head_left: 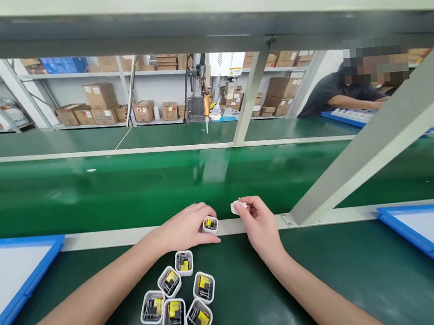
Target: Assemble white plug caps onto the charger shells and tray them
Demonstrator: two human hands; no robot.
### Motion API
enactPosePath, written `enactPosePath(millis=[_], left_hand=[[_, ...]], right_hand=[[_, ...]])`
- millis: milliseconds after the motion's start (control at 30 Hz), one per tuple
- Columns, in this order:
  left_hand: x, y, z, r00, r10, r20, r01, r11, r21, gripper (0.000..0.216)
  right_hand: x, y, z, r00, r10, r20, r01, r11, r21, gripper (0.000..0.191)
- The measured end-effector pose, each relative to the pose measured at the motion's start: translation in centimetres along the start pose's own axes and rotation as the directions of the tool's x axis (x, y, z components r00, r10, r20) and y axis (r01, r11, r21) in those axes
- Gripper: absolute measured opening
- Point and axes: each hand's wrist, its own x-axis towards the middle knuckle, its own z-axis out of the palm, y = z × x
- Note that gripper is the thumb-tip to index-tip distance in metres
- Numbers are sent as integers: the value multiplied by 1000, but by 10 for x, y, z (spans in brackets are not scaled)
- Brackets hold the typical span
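Note:
My left hand grips a small white square plastic housing with a yellow and black part inside, just over the pale rail. Between the thumb and fingers of my right hand is a small white plastic piece; its exact kind is not clear. The two held pieces are apart. On the dark green table below my left hand, several more open white housings stand in a loose group, each with yellow and black components and metal pins showing.
A pale rail separates the table from a green conveyor belt. A slanted metal post rises at right. Blue-edged white trays lie on both sides. Behind are a dispensing machine, shelved cartons and a person.

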Motion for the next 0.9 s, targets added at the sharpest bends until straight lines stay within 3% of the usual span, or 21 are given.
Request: enactPosePath(millis=[100, 200, 367, 433, 533, 667, 900], left_hand=[[-7, -12, 5, 993, -108, -37, 99, 979, -180, 25], [-7, -15, 15, 980, -178, -88, 151, 956, -252, 26], [-6, -15, 21, 982, -169, -86, 133, 938, -320, 23], [-6, -16, 19, 981, -177, -73, 136, 912, -386, 27], [-6, -20, 16, 971, -232, -49, 182, 861, -476, 40], [-7, -20, 16, 967, -254, -16, 220, 865, -451, 53], [-15, -15, 15, 986, -168, -9, 159, 949, -274, 46]], right_hand=[[-5, -7, 6, 993, -34, 110, 36, 999, -21, 30], [-12, -15, 8, 969, -101, 225, 120, 990, -74, 19], [-11, -22, 7, 848, -233, 477, 338, 930, -147, 14], [-7, -23, 7, 841, -194, 505, 313, 936, -161, 13], [-2, -22, 9, 888, -75, 454, 176, 967, -184, 11], [-6, -20, 13, 909, 45, 413, 22, 988, -154, 13], [-15, -20, 9, 890, 8, 457, 43, 994, -103, 15]])
